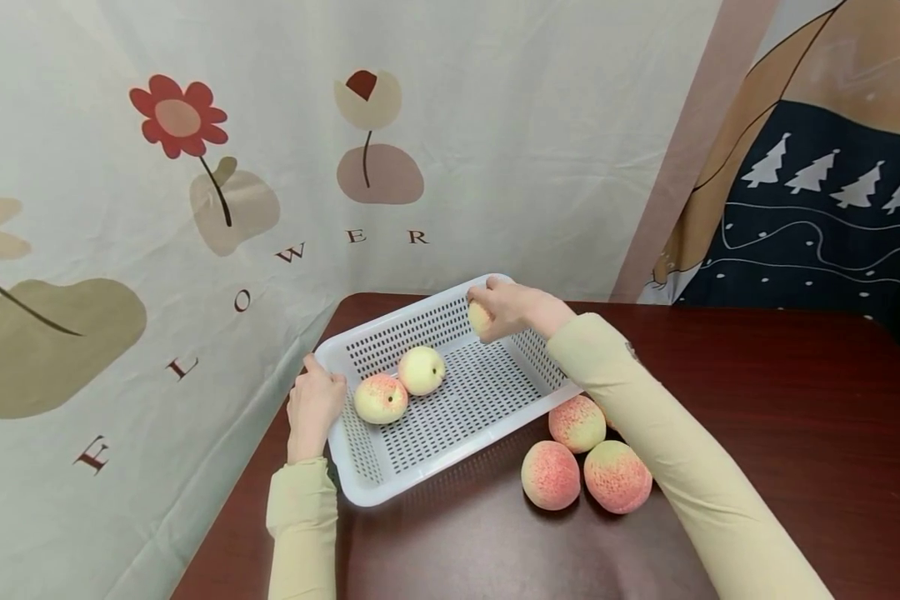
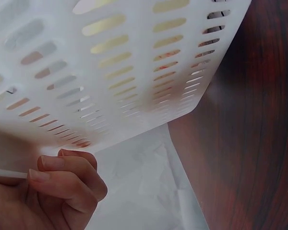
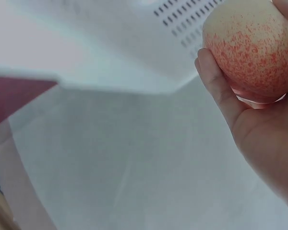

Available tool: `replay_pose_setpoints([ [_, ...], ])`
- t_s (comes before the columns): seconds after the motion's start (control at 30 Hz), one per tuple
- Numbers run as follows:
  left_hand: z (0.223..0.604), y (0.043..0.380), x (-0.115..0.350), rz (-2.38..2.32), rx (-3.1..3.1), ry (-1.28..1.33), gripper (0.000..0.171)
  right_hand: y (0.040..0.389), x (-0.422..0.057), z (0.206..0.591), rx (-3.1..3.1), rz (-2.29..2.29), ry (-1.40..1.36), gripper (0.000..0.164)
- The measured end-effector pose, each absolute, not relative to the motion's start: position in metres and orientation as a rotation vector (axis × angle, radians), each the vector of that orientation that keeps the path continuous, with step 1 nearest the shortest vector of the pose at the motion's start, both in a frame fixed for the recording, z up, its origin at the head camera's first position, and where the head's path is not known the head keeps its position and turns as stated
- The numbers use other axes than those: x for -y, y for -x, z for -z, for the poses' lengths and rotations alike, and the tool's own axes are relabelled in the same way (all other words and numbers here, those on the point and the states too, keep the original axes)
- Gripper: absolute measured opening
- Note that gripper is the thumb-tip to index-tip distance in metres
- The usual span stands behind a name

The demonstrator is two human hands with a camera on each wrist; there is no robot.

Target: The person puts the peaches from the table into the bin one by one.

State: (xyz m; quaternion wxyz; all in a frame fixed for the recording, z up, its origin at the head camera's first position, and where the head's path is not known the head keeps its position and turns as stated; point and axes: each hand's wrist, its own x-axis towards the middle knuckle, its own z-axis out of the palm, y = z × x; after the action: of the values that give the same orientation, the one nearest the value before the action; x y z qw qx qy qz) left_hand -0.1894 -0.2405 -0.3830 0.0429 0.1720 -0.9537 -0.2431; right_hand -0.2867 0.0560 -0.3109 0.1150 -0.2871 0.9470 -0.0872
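Observation:
My left hand (image 1: 317,408) grips the left rim of a white perforated plastic basket (image 1: 465,446). In the left wrist view the fingers (image 2: 67,184) curl at the rim, and the basket's underside shows above the dark table. My right hand (image 1: 512,308) holds a peach (image 3: 252,48) over the basket's far right part; its skin is cream with red speckles. Two more peaches, a blushed one (image 1: 380,398) and a paler one (image 1: 422,371), lie side by side in the basket's left half.
On the dark red-brown table (image 1: 450,550), several peaches sit together by the basket's near right corner, among them a pink one (image 1: 551,475) and a speckled one (image 1: 618,477). The right forearm passes over part of this group. A pale flower-printed cloth (image 1: 495,150) hangs behind the table.

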Motion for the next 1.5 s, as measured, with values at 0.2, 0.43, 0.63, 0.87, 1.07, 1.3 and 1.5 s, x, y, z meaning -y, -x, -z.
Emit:
replay_pose_setpoints([
  [0.2, 0.383, 0.190, 0.240, 0.739, 2.923, -0.531, 0.060, 0.290, -0.038, 0.328, -2.769, 0.199, 0.874, 0.064],
  [0.43, 0.382, 0.191, 0.240, 0.748, 2.935, -0.542, 0.061, 0.291, -0.021, 0.340, -2.726, 0.159, 0.821, 0.070],
  [0.63, 0.382, 0.190, 0.241, 0.753, 2.944, -0.559, 0.061, 0.290, -0.010, 0.343, -2.730, 0.055, 0.862, 0.071],
  [0.87, 0.380, 0.190, 0.239, 0.774, 2.944, -0.558, 0.060, 0.289, -0.005, 0.347, -2.743, -0.040, 0.861, 0.075],
  [1.07, 0.380, 0.189, 0.241, 0.766, 2.948, -0.563, 0.060, 0.288, 0.000, 0.351, -2.726, -0.101, 0.833, 0.076],
  [1.3, 0.381, 0.188, 0.242, 0.774, 2.956, -0.578, 0.060, 0.285, 0.008, 0.357, -2.701, -0.103, 0.815, 0.078],
  [1.5, 0.380, 0.189, 0.241, 0.772, 2.956, -0.582, 0.061, 0.286, 0.010, 0.364, -2.711, -0.091, 0.820, 0.079],
])
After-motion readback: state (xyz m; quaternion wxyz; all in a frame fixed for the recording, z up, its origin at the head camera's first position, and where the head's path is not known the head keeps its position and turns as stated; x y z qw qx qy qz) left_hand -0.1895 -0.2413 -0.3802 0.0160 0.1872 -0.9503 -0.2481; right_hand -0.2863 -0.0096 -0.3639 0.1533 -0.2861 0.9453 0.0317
